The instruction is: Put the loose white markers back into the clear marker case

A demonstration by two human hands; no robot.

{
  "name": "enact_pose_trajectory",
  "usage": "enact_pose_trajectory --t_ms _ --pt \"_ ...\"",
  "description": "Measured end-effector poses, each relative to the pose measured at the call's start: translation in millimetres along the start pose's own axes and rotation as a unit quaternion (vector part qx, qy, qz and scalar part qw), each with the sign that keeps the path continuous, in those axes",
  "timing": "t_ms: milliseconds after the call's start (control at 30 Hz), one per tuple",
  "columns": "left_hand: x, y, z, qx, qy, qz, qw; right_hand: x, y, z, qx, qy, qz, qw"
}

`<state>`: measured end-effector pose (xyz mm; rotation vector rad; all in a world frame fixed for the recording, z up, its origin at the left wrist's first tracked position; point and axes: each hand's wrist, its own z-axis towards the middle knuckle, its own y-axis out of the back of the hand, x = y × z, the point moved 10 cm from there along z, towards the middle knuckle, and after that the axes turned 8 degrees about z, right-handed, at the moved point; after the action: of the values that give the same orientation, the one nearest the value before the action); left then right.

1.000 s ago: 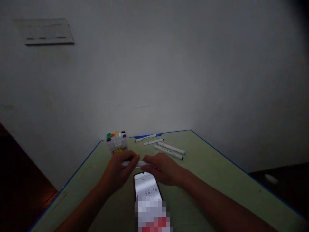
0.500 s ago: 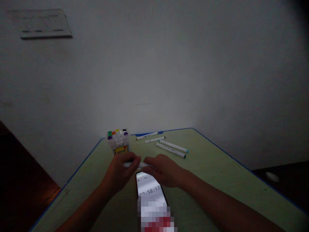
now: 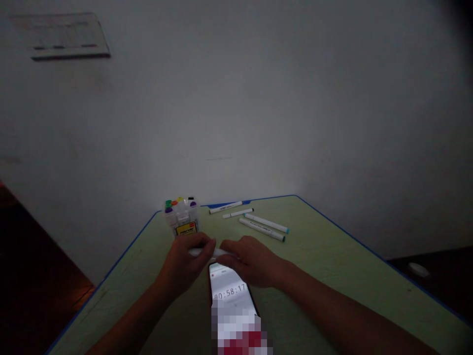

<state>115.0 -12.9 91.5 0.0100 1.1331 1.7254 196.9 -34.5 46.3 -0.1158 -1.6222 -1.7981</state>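
Observation:
My left hand (image 3: 185, 262) and my right hand (image 3: 251, 261) meet above the table, both closed on a white marker (image 3: 210, 253) lying crosswise between them. Its middle is hidden by my fingers. Just below the hands, a smartphone (image 3: 229, 283) lies with its lit screen showing a timer at 00:58:17; its lower part is pixelated. Beyond my left hand stands a clear pack of markers (image 3: 181, 217) with coloured caps. Several loose white markers (image 3: 261, 230) lie on the table beyond my right hand.
The pale green table (image 3: 318, 256) has a blue edge and meets a white wall at the far side. A pale plaque (image 3: 66, 37) is fixed high on the wall. Dark floor lies left, and a dark surface with a small white object (image 3: 419, 269) lies right.
The view has tilted slightly, shifting the scene a little. The phone's timer has moved from 58:16 to 58:17. My hands and the white marker stay nearly still.

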Motion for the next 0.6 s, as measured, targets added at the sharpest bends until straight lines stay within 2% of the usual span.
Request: enact_pose_trajectory --t_ms 600 --pt "-4.0 0.2 0.3 0.001 -0.002 0.007 1.000 0.9 -0.6 -0.3 -0.001 0.010 0.001 1.000"
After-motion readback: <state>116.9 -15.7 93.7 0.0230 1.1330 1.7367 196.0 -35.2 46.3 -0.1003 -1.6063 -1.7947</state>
